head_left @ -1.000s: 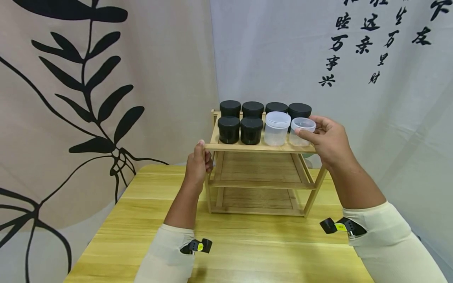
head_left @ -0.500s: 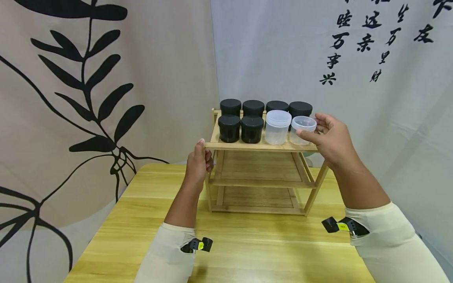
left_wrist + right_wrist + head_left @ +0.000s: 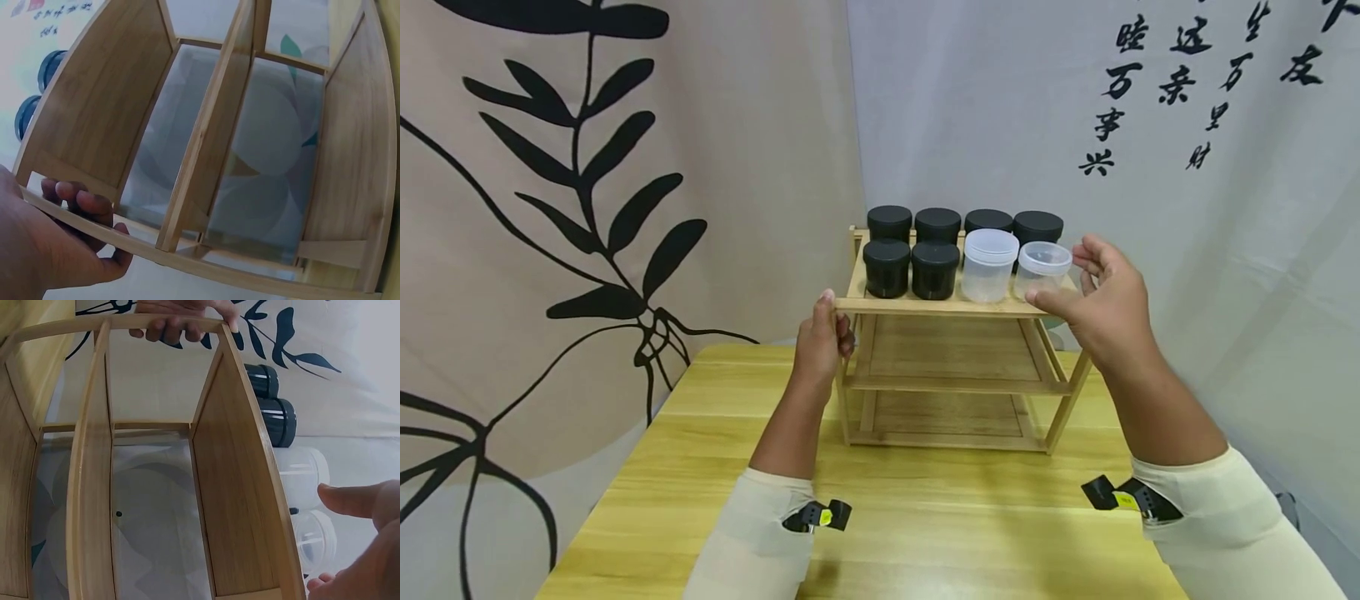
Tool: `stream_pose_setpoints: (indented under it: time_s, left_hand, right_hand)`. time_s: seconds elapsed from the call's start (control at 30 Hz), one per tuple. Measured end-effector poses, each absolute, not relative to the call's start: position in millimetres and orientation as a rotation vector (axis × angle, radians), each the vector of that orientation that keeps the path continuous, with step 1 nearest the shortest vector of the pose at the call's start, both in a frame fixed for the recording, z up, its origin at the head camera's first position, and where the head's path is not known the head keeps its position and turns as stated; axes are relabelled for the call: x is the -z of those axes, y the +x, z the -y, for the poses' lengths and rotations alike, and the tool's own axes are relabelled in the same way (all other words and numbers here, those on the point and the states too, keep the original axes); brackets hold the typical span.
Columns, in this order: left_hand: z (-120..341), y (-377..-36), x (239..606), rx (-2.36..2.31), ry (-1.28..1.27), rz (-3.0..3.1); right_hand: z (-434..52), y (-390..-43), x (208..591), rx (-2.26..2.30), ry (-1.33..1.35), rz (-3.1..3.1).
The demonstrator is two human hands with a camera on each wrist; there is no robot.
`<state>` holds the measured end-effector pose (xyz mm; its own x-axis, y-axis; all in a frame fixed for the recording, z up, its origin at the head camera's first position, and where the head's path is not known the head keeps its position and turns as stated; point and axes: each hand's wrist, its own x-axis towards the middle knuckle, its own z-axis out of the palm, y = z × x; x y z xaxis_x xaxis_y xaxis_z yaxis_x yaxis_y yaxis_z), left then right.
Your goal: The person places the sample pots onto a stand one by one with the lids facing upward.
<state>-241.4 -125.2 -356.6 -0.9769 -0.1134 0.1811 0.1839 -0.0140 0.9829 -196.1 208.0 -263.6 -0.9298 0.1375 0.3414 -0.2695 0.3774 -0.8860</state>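
the small clear plastic jar (image 3: pixel 1042 268) sits at the right end of the front row on the top shelf of the bamboo rack (image 3: pixel 951 307), just right of centre in the head view, and my right hand (image 3: pixel 1093 298) is cupped round it with fingers spread loose, thumb low by the shelf edge, fingertips near the rim; i cannot tell if they touch it, and i grip nothing. it stands so near the shelf's right edge that a careless brush from my fingers could, i think, tip it off the side. the taller clear jar with a lid (image 3: pixel 988 265) stands right beside it on the left, and a nudge there might push it into the black-lidded jars (image 3: pixel 912 267), which fill the rest of both rows. my left hand (image 3: pixel 822 343) is curled on the rack's front left corner, fingers wrapped under the top board; if i lean or pull there, the light rack could rock on the yellow wooden table (image 3: pixel 880 533) and shake every jar.
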Motion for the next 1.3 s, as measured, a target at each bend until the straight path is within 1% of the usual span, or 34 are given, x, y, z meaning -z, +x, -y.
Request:
stream_pose_setpoints:
  time_s: [0.33, 0.57, 0.77, 1.0, 1.13, 1.3]
  left_hand:
    - [121.3, -236.0, 355.4, 2.011, -0.058, 2.034]
    - [122.3, -227.6, 356.2, 1.868, -0.075, 2.150]
    - [121.5, -219.3, 368.1, 1.738, -0.092, 2.201]
    - [110.5, -201.7, 379.5, 1.460, -0.086, 2.228]
    - [101.5, -190.6, 386.8, 1.321, -0.093, 2.250]
    - [92.9, -179.3, 394.6, 1.179, -0.092, 2.271]
  right_hand:
    - [-198.7, -181.0, 276.8, -1.486, 0.137, 2.217]
    - [-191.6, -173.1, 291.2, -1.453, 0.075, 2.090]
    - [-193.2, -171.6, 299.2, -1.433, 0.061, 2.068]
    - [-195.5, -168.1, 309.5, -1.395, 0.037, 2.113]
    - [-193.5, -165.8, 316.0, -1.383, 0.064, 2.104]
    - [-190.7, -163.4, 327.8, -1.265, 0.121, 2.086]
